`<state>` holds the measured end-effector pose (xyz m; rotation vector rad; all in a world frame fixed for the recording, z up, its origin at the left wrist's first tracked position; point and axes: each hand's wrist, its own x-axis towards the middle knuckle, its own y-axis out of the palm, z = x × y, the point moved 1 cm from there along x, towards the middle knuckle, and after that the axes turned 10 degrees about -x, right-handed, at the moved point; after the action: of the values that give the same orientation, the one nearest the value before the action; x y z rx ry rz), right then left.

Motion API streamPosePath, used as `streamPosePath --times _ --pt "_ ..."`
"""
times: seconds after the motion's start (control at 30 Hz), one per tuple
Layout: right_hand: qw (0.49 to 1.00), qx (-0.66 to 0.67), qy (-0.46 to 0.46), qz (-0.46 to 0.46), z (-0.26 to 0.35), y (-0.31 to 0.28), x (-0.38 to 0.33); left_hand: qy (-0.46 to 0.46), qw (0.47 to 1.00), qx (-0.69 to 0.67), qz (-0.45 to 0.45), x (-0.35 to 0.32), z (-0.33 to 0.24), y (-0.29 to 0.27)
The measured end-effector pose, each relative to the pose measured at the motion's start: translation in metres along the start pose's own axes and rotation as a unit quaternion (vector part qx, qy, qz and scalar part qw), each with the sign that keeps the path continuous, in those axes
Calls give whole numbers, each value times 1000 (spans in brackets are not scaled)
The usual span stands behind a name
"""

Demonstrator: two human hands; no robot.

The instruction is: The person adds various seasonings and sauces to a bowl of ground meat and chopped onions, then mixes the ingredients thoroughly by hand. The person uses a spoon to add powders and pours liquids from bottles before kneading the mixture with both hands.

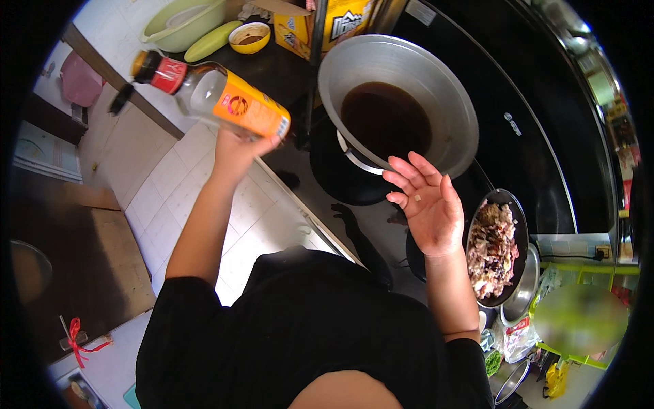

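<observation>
My left hand is wrapped round a clear bottle with an orange label and a red neck band. The bottle lies nearly level, its neck toward the left and its flip cap hanging open. Palm up, with fingers apart, my right hand holds nothing; a small pale bit sticks to it. It is beside the near rim of a wide metal pan with dark brown liquid in it. To the right of that hand, a dark bowl holds minced meat with dark sauce on it.
A yellow bowl, a long green gourd and a pale green basin stand at the back left. Behind the pan is a yellow carton. Metal bowls and plastic bags crowd the right side. A black range hood rises behind.
</observation>
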<state>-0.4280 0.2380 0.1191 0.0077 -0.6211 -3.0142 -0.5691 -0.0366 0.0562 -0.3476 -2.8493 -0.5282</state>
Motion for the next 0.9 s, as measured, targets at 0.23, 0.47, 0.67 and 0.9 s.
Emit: streamPosePath --times 0.23,0.47,0.67,0.9 --pt "999 -20 -6 33 -21 26 44 69 976 176 -104 72 85 -106" --pt "999 51 -1 -18 -29 33 63 -1 943 295 -155 104 126 -122" --pt "983 168 -43 -58 -16 36 68 -14 919 368 -144 116 152 -135" --pt "969 231 -64 -64 -12 22 61 6 947 284 -146 115 156 -126"
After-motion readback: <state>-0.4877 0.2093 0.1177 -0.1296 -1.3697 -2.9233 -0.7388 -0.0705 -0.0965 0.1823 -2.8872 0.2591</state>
